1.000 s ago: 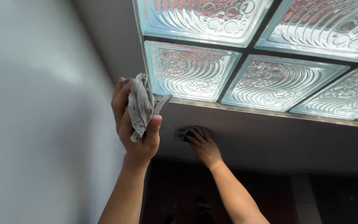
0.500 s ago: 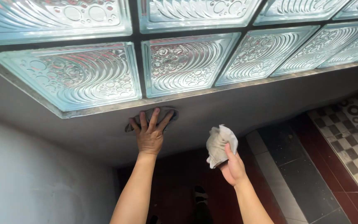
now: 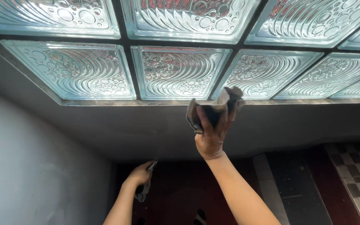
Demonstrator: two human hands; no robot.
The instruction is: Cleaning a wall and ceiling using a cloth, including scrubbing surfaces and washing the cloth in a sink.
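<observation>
I see right hand (image 3: 211,135) raised, fingers clenched on crumpled cloth (image 3: 213,106), pressed at lower edge of glass-block window (image 3: 176,71). Left hand (image 3: 140,175) well below window, beside grey sill (image 3: 105,125), gripping dark rag (image 3: 146,189). Open room under sill; tiled floor (image 3: 355,175) beneath.

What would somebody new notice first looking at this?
First the wall of patterned glass blocks across the top, lit from behind, with swirls and bubbles in each one. Next, the right hand raised in the middle, gripping a crumpled grey cloth just at the lower edge of the blocks. Lower left, the left hand holds a darker rag below the grey ledge.
</observation>
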